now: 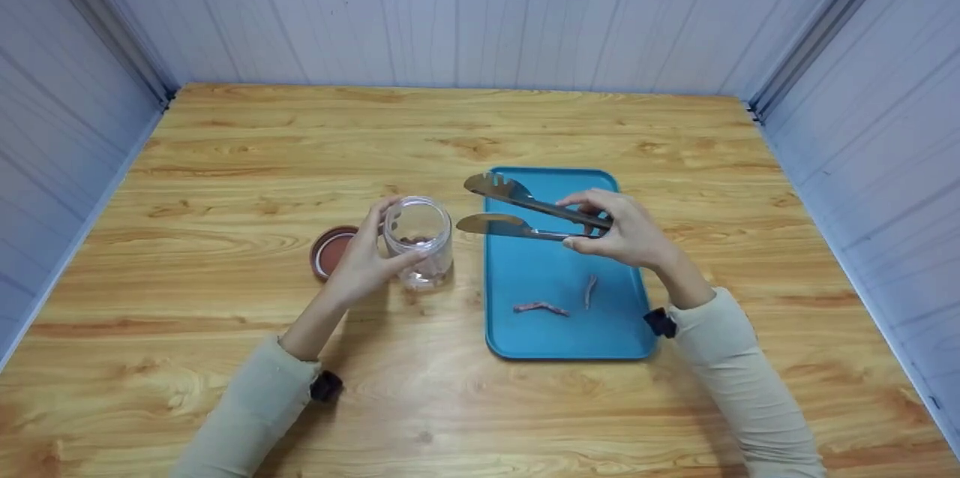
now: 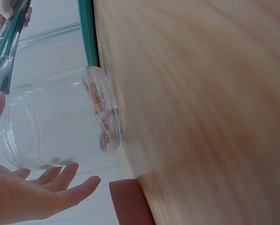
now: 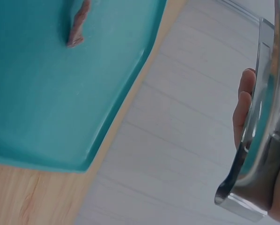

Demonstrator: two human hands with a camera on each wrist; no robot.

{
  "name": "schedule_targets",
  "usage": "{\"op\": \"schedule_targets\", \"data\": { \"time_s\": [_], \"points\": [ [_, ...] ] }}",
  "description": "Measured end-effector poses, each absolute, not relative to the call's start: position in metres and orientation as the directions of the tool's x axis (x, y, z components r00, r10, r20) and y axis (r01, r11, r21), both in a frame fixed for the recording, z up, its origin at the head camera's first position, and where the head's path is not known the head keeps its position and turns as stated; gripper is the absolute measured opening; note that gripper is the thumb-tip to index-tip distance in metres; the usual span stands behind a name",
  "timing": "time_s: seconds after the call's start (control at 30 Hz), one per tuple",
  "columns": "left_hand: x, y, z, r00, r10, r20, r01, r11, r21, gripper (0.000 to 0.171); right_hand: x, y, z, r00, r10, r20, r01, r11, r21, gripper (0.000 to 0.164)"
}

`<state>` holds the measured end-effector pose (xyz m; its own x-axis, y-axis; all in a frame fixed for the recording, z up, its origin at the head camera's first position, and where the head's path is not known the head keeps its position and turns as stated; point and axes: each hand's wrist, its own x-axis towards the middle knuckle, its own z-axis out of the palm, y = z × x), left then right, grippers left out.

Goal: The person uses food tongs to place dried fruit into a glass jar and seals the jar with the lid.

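My left hand [image 1: 364, 260] grips a clear jar [image 1: 444, 260], thumb on the near side and fingers around the far left. The jar stands upright on the table, its mouth uncovered. Several reddish-brown dried strips [image 2: 101, 112] lie at its bottom. Metal tongs [image 1: 529, 202] are held by my right hand [image 1: 628, 232] over the blue tray [image 1: 540, 268], thumb on one arm and fingers on the other. Their two tips are spread apart, pointing left toward the jar's mouth, with nothing between them. Two strips, one bent [image 1: 541, 306] and one shorter [image 1: 591, 292], lie on the tray's near half.
Left of the jar lies a reddish-brown lid [image 1: 330, 249], partly covered by my left hand. The tray sits to the jar's right, with a narrow strip of wooden table [image 1: 469, 313] between them. White panel walls [image 1: 487, 13] close off the back and both sides.
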<state>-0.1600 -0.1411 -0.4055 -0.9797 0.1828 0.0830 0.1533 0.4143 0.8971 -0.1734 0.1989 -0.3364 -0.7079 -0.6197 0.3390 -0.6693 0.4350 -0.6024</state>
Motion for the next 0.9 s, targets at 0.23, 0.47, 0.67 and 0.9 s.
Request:
{"op": "schedule_targets", "data": {
  "time_s": [0.23, 0.47, 0.67, 0.9],
  "points": [
    [-0.158, -0.14, -0.4, -0.982, 0.178, 0.069, 0.14, 0.423, 0.895, 0.082, -0.168, 0.215, -0.338, -0.735, -0.596, 0.323, -0.642, 0.46, -0.613, 0.041],
    [-0.158, -0.14, -0.401, -0.978, 0.19, 0.081, 0.156, 0.423, 0.892, 0.081, -0.168, 0.248, -0.362, -0.792, -0.543, 0.279, -0.575, 0.509, -0.641, 0.044],
    [-0.16, -0.142, -0.405, -0.978, 0.189, 0.086, 0.16, 0.418, 0.894, 0.084, -0.151, 0.261, -0.356, -0.788, -0.554, 0.27, -0.581, 0.522, -0.625, 0.044],
    [-0.159, -0.141, -0.406, -0.979, 0.186, 0.079, 0.154, 0.43, 0.89, 0.085, -0.144, 0.289, -0.384, -0.779, -0.59, 0.214, -0.595, 0.586, -0.55, 0.045]
  ]
}}
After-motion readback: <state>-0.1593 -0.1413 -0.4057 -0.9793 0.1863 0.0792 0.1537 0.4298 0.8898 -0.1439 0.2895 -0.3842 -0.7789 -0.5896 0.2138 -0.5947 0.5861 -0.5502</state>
